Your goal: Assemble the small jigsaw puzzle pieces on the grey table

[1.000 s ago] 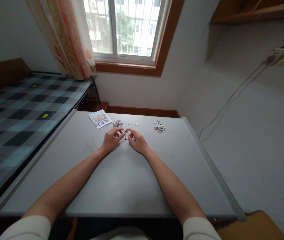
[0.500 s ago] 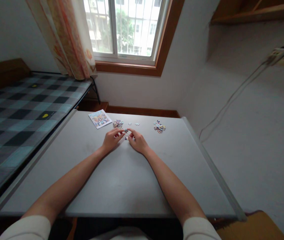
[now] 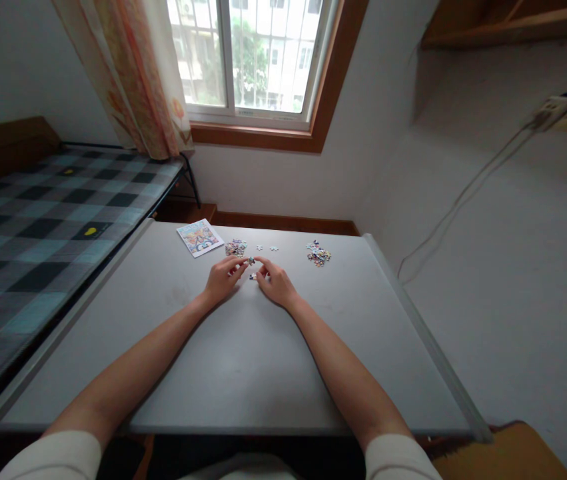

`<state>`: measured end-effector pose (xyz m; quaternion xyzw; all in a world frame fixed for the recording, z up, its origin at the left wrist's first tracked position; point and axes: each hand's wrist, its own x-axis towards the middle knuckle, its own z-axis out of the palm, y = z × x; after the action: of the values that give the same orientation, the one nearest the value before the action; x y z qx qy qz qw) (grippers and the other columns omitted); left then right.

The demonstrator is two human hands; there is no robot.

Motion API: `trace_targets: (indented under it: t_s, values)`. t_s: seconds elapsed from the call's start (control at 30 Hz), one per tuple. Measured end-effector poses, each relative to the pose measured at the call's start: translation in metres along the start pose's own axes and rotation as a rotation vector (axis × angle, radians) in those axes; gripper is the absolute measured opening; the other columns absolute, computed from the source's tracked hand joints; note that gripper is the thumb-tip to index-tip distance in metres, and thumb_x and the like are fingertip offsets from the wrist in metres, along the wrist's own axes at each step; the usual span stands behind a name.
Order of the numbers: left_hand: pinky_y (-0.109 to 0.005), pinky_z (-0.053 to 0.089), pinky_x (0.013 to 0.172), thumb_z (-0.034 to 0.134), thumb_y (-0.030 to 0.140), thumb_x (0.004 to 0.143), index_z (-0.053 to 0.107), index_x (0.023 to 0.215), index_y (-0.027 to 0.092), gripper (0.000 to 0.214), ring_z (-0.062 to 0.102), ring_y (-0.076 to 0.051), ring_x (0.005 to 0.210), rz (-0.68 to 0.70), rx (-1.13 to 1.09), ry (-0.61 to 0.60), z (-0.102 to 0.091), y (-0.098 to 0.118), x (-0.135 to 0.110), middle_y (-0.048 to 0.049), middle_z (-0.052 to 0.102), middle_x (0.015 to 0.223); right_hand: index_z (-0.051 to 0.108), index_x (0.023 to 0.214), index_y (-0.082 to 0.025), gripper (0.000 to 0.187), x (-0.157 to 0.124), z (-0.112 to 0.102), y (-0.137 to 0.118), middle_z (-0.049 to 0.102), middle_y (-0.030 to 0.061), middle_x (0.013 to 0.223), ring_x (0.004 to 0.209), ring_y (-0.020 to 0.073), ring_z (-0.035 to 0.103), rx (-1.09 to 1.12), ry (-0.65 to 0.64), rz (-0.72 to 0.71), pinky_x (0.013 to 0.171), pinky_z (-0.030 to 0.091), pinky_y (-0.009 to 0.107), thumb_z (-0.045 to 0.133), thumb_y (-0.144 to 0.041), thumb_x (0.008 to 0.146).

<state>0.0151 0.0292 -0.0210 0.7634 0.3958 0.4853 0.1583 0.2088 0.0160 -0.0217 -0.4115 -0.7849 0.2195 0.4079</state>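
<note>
My left hand (image 3: 223,277) is closed, with a small dark and pale jigsaw puzzle piece (image 3: 251,261) pinched at its fingertips just above the table. From the other side, my right hand (image 3: 276,283) reaches the same piece with a bent index finger; its other fingers are curled and partly hidden. Another puzzle piece (image 3: 253,276) lies on the table beside the right hand's fingers. Beyond the left hand sits a heap of puzzle pieces (image 3: 236,247). Two loose pale pieces, a left one (image 3: 259,247) and a right one (image 3: 274,249), lie past the hands.
A second heap of pieces (image 3: 318,254) lies right of the hands on the grey-white table (image 3: 243,373). A printed picture card (image 3: 200,238) lies near the table's far left edge. A bed with a checked cover (image 3: 78,207) stands left; a wall with a cable (image 3: 456,203) is right.
The piece between my fingertips has tilted slightly. Both hands stay almost in the same place, and the heaps and card have not moved.
</note>
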Motion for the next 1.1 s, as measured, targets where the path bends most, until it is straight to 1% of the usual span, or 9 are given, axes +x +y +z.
trace_targets:
  t_s: [0.13, 0.27, 0.4, 0.6, 0.8, 0.97, 1.1]
  values:
    - [-0.021, 0.047, 0.055, 0.059, 0.038, 0.090, 0.070, 0.100, 0.019, 0.024, 0.055, -0.009, 0.057, 0.000, 0.014, 0.016, 0.000, 0.002, 0.001, -0.0025, 0.065, 0.080, 0.054, 0.126, -0.020, 0.038, 0.001, 0.001, 0.001, 0.062, -0.0008, 0.076, 0.070, 0.0132, 0.058, -0.013, 0.018, 0.008, 0.075, 0.047, 0.025, 0.049, -0.019, 0.088]
    - [-0.020, 0.046, 0.055, 0.060, 0.037, 0.089, 0.069, 0.092, 0.019, 0.021, 0.055, -0.008, 0.056, -0.019, 0.036, 0.041, -0.001, 0.002, 0.001, -0.0013, 0.066, 0.078, 0.059, 0.119, -0.019, 0.030, 0.001, 0.003, 0.005, 0.064, 0.0017, 0.079, 0.074, 0.0147, 0.060, -0.018, 0.059, 0.023, 0.078, 0.047, 0.027, 0.045, -0.023, 0.093]
    - [-0.019, 0.046, 0.053, 0.061, 0.036, 0.089, 0.067, 0.086, 0.018, 0.019, 0.055, -0.008, 0.056, -0.029, 0.029, 0.036, -0.001, 0.002, 0.001, -0.0013, 0.065, 0.078, 0.062, 0.111, -0.019, 0.025, 0.001, 0.004, 0.007, 0.066, 0.0030, 0.080, 0.075, 0.0152, 0.061, -0.010, 0.084, 0.041, 0.078, 0.047, 0.027, 0.044, -0.025, 0.094]
    - [-0.019, 0.046, 0.052, 0.059, 0.035, 0.090, 0.067, 0.084, 0.018, 0.020, 0.056, -0.008, 0.056, -0.022, -0.013, -0.027, 0.000, 0.003, 0.001, -0.0024, 0.065, 0.081, 0.065, 0.101, -0.019, 0.020, 0.001, 0.005, 0.010, 0.067, 0.0040, 0.082, 0.073, 0.0149, 0.060, -0.016, 0.114, 0.045, 0.076, 0.048, 0.027, 0.049, -0.027, 0.092]
    - [-0.020, 0.048, 0.054, 0.058, 0.037, 0.091, 0.068, 0.085, 0.018, 0.023, 0.057, -0.008, 0.055, -0.018, -0.022, -0.040, 0.000, 0.003, 0.001, -0.0026, 0.066, 0.080, 0.066, 0.099, -0.018, 0.018, 0.002, 0.004, 0.009, 0.067, 0.0038, 0.080, 0.073, 0.0147, 0.059, -0.003, 0.126, 0.028, 0.076, 0.048, 0.028, 0.052, -0.026, 0.090]
    - [-0.020, 0.047, 0.053, 0.055, 0.037, 0.092, 0.069, 0.087, 0.018, 0.024, 0.057, -0.008, 0.055, -0.011, -0.016, -0.086, -0.001, 0.002, 0.001, -0.0025, 0.065, 0.080, 0.066, 0.096, -0.018, 0.017, 0.003, 0.003, 0.007, 0.068, 0.0043, 0.081, 0.072, 0.0148, 0.059, -0.004, 0.135, 0.052, 0.075, 0.048, 0.028, 0.052, -0.026, 0.090]
    - [-0.019, 0.047, 0.053, 0.055, 0.035, 0.092, 0.068, 0.087, 0.018, 0.022, 0.056, -0.008, 0.056, -0.009, 0.006, -0.094, -0.001, 0.003, 0.001, -0.0021, 0.065, 0.080, 0.067, 0.095, -0.018, 0.017, 0.003, 0.003, 0.008, 0.068, 0.0050, 0.082, 0.073, 0.0153, 0.060, -0.014, 0.135, 0.052, 0.076, 0.048, 0.028, 0.053, -0.027, 0.090]
